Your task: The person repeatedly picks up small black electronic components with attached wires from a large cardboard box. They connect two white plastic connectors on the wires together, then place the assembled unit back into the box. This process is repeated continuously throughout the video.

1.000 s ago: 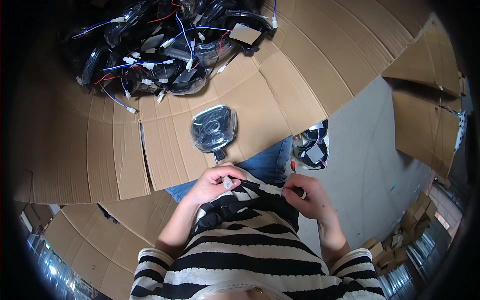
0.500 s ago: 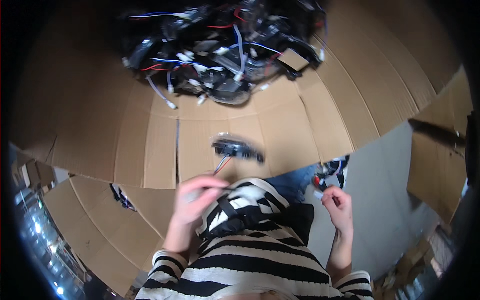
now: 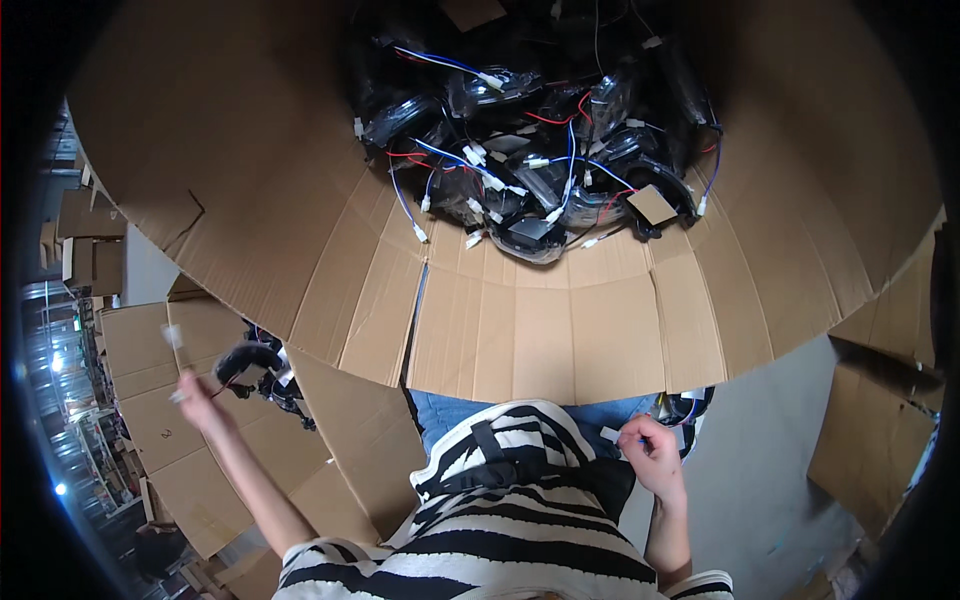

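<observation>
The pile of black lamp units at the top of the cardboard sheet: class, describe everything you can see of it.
The pile of black lamp units lies heaped at the far end of the flattened cardboard sheet. The units look like glossy black plastic housings, tangled with blue, red and white wires ending in small white connectors. A brown square patch shows on one. Neither hand touches it.

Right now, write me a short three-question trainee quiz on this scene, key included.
1. True or false: the left hand is stretched out over the flattened cardboard sheets on the person's left side.
2. Where does the pile of black lamp units with blue, red and white wires lie?
A. on the grey floor
B. on the large cardboard sheet ahead of the person
C. in the person's lap
3. Fill in: the right hand is held near the striped shirt and pinches a small ____ piece.

Key: 1 true; 2 B; 3 white
</observation>
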Motion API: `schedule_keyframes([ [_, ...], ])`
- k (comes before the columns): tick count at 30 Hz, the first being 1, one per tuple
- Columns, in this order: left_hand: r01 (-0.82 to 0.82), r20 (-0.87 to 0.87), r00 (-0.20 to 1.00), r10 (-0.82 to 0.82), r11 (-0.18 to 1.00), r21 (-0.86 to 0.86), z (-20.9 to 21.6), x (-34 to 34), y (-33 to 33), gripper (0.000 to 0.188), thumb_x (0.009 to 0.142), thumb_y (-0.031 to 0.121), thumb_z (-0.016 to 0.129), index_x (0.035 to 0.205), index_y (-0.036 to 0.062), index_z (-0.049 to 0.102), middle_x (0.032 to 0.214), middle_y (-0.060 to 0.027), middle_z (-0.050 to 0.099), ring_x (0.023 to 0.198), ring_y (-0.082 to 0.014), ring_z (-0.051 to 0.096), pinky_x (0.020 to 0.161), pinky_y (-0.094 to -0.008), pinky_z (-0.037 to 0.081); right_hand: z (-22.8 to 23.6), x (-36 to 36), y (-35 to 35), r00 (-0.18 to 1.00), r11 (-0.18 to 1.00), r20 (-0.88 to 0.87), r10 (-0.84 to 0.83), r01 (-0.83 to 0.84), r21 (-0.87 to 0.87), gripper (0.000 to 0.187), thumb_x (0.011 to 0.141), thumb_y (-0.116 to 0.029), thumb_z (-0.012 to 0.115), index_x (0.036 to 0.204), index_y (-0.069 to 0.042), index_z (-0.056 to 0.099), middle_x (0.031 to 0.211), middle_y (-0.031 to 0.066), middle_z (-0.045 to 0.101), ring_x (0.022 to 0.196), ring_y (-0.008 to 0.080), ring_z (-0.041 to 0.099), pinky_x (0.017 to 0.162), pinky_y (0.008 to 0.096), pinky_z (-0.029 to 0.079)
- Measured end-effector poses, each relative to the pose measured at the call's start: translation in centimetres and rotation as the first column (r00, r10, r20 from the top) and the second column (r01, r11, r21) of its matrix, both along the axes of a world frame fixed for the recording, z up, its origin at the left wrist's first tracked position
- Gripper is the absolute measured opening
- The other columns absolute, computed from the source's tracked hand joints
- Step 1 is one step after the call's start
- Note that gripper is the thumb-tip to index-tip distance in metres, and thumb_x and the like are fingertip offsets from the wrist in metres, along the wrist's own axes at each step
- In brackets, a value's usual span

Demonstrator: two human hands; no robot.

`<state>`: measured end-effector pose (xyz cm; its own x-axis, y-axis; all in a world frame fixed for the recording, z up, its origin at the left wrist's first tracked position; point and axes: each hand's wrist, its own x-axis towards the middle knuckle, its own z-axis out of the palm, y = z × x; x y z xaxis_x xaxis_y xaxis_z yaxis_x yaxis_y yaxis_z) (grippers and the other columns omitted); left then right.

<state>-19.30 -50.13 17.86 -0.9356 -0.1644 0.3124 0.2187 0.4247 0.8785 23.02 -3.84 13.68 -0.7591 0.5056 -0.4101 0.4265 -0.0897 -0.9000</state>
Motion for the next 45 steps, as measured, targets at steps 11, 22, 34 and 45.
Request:
schedule_keyframes([
  [11, 0.617, 0.145, 0.787, -0.600, 0.753, -0.229, -3.6, 10.6, 29.5, 0.032, 0.077, 0.009, 0.054, 0.108, 0.0015, 0.050, 0.113, -0.0127, 0.047, 0.107, -0.0225, 0.045, 0.089, -0.0313, 0.037, -0.1, -0.6, -0.4, 0.996, 0.998, 0.061, -0.058, 0.057, 0.021, 0.003, 0.071, 0.003, 0.053, 0.070, 0.000, 0.053, 0.062, 0.0025, 0.051, 0.055, 0.0073, 0.045, 0.050, 0.0197, 0.034],
  [22, 0.312, 0.656, 0.695, -0.294, 0.946, 0.092, -19.9, -3.4, 42.9, 0.079, 0.063, 0.063, 0.056, 0.090, -0.0105, 0.058, 0.093, -0.0226, 0.058, 0.095, -0.0297, 0.054, 0.083, -0.0356, 0.039, -1.1, 0.3, -1.7, 0.988, 0.995, 0.121, -0.097, 0.100, -0.024, 0.003, 0.071, 0.001, 0.055, 0.068, 0.000, 0.054, 0.057, 0.0016, 0.048, 0.053, 0.0069, 0.042, 0.049, 0.0202, 0.033],
  [34, 0.063, 0.558, 0.811, 0.172, 0.925, -0.376, -17.2, -2.0, 45.1, 0.106, 0.055, 0.070, 0.057, 0.117, -0.0125, 0.033, 0.128, -0.0243, 0.025, 0.121, -0.0360, 0.022, 0.099, -0.0394, 0.023, -1.1, -1.1, -1.3, 0.987, 0.998, 0.151, -0.058, 0.063, -0.027, 0.002, 0.071, 0.002, 0.054, 0.070, 0.000, 0.054, 0.062, 0.0021, 0.050, 0.054, 0.0060, 0.042, 0.047, 0.0191, 0.031],
  [45, -0.099, 0.760, 0.514, -0.398, 0.853, 0.513, -20.0, -3.7, 46.2, 0.020, 0.076, 0.012, 0.054, 0.086, -0.0050, 0.050, 0.078, -0.0144, 0.059, 0.055, -0.0188, 0.056, 0.052, -0.0318, 0.045, -1.3, -0.9, -1.4, 0.987, 0.998, 0.152, -0.055, 0.055, 0.004, 0.003, 0.072, 0.002, 0.053, 0.071, -0.001, 0.054, 0.062, 0.0018, 0.049, 0.052, 0.0062, 0.042, 0.046, 0.0194, 0.032],
])
